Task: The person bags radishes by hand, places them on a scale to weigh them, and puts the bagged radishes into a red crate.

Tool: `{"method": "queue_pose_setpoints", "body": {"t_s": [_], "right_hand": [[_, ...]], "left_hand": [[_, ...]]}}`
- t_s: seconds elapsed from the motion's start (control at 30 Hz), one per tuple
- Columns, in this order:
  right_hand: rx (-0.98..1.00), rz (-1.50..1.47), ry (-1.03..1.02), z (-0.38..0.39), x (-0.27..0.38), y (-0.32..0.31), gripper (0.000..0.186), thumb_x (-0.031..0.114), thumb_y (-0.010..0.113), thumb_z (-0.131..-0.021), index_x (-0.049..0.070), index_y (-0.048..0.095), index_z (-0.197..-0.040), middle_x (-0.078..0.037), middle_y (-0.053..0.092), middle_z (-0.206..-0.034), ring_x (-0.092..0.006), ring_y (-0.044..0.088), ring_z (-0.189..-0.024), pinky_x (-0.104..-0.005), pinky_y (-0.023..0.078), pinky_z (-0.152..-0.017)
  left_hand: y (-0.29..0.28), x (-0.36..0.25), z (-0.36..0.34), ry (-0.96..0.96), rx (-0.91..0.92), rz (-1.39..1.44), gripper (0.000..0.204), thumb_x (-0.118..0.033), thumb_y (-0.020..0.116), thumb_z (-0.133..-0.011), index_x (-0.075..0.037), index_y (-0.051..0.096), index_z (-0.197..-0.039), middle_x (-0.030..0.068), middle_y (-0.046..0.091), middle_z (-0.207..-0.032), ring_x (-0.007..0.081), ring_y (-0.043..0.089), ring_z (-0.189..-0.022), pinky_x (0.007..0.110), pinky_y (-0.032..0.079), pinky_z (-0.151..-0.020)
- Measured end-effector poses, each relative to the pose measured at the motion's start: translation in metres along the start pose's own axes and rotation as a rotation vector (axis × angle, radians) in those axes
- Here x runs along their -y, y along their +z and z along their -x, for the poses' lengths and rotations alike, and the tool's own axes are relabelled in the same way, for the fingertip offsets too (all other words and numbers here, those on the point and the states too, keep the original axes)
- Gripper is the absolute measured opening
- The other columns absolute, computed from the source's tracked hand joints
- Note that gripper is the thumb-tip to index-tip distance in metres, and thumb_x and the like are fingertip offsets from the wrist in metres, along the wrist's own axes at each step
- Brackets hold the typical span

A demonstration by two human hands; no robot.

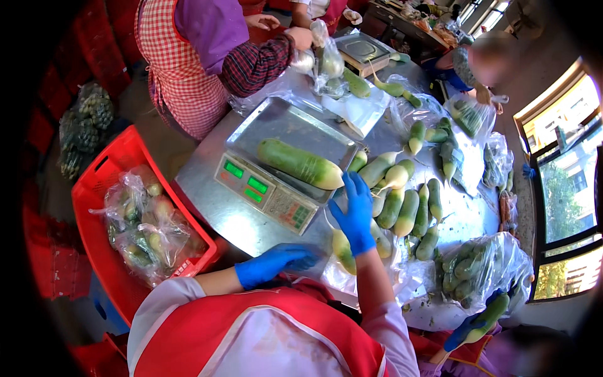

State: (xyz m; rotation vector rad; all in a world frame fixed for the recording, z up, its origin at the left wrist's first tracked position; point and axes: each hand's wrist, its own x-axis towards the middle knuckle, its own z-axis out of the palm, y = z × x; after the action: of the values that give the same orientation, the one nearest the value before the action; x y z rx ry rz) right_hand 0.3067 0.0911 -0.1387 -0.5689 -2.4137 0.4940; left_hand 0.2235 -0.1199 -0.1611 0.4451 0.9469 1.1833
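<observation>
One large green radish [298, 162] lies across the metal pan of a weighing scale [270, 188] with green lit displays. Right at its pale end are the fingertips of my right hand [355, 215], in a blue glove, fingers stretched and apart; I cannot tell if they touch it. Beside that hand, several green radishes [407, 212] lie heaped on the metal table [210, 169]. Low in front of the scale, my left hand [277, 262], also gloved in blue, is held flat near the table's edge with nothing visible in it.
A red crate [179, 210] with bagged radishes [141, 232] stands at the left. Across the table, a person in a checked apron [179, 75] holds a plastic bag [326, 66] near a second scale [361, 50]. Bagged radishes [477, 267] sit right; a co-worker's gloved hand [463, 330] holds one.
</observation>
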Motion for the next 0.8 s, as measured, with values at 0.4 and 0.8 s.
{"method": "queue_pose_setpoints", "body": {"t_s": [0.4, 0.8], "right_hand": [[0.406, -0.340, 0.369, -0.045, -0.017, 0.035, 0.064, 0.038, 0.069, -0.070, 0.001, 0.049, -0.118, -0.018, 0.062, -0.094, -0.0322, 0.062, -0.081, -0.0351, 0.049, -0.068], [0.591, -1.552, 0.953, 0.080, 0.037, -0.036, 0.060, 0.055, 0.040, -0.086, 0.004, 0.048, -0.116, -0.018, 0.061, -0.086, -0.0232, 0.059, -0.054, -0.0261, 0.042, -0.036]], "left_hand": [[-0.048, 0.002, 0.048, 0.175, -0.277, 0.260, 0.034, -0.015, 0.041, -0.092, 0.007, 0.050, -0.116, 0.0190, 0.056, -0.114, 0.0249, 0.057, -0.103, 0.034, 0.043, -0.093], [-0.017, -0.049, -0.034, 0.147, 0.088, 0.754, 0.050, -0.028, 0.052, -0.090, -0.002, 0.036, -0.129, 0.0143, 0.046, -0.126, 0.0280, 0.046, -0.115, 0.042, 0.038, -0.099]]}}
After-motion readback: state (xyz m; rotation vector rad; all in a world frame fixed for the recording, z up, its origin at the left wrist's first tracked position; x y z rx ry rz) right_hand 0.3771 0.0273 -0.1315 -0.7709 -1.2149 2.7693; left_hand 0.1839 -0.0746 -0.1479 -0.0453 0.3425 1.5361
